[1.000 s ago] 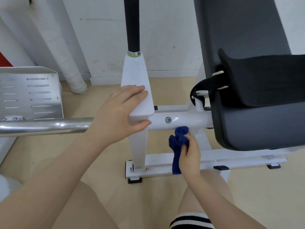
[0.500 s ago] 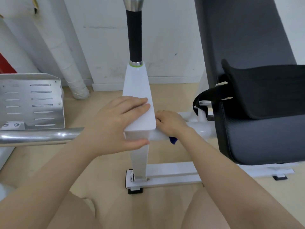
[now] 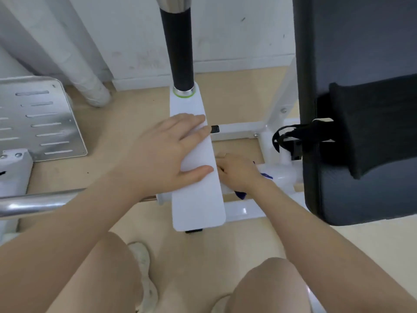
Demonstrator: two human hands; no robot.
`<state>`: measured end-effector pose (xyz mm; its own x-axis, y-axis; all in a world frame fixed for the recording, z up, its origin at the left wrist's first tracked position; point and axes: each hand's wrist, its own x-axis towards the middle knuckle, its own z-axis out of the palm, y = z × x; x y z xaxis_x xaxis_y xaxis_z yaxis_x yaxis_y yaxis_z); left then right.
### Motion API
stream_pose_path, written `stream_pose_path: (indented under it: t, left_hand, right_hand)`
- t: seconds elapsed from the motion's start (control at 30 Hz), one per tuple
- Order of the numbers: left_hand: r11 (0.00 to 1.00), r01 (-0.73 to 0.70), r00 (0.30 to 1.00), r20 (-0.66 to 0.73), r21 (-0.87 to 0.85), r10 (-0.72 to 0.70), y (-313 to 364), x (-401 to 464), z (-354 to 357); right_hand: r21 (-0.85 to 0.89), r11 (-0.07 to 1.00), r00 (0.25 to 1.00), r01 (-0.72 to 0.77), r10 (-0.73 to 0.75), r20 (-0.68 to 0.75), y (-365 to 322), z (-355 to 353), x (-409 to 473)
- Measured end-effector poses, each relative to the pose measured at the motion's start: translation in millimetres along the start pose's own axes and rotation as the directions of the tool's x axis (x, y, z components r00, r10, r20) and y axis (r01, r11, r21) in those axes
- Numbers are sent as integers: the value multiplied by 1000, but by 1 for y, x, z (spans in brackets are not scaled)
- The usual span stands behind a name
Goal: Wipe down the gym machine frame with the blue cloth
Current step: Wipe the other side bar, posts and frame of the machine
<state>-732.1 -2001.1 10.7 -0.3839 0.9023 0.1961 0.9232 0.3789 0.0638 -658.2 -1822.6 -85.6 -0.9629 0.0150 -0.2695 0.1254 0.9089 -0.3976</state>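
Mid-wipe: right hand [image 3: 239,173] gripping blue cloth [image 3: 241,194] on white crossbar [image 3: 278,176]; left hand [image 3: 167,154] flat, bracing upright post [image 3: 198,199]. Remaining frame seemingly unwiped.

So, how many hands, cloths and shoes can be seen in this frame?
Hands: 2, the left hand and the right hand
Blue cloth: 1
Shoe: 1
Total: 4

The beige floor [image 3: 135,132] carries the white machine frame [image 3: 243,210] and a wrapped pipe [image 3: 90,86].
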Motion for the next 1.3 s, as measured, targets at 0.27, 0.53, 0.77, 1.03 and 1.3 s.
stream_pose_path:
  t: [0.27, 0.53, 0.77, 1.03, 1.3]
  left_hand:
    - [984, -65, 984, 156, -167, 91, -18, 0, -4]
    - [986, -8, 986, 161, -166, 35, -13, -2, 2]
    - [968, 42, 986, 169, -249, 0, -17, -3, 6]
    - [751, 208, 965, 256, -626, -55, -27, 15, -17]
    - [-184, 662, 466, 592, -726, -658, -49, 36, -48]
  right_hand:
    - [-280, 833, 873, -477, 485, -47, 14, -11, -7]
    - [155, 987, 999, 38, -35, -19, 15, 5, -21]
    - [46, 836, 832, -547, 538, 136, 38, -29, -16]
    - [554, 815, 823, -172, 428, -373, -67, -113, -42]
    - [-360, 910, 963, 206, -253, -90, -95, -81, -5]
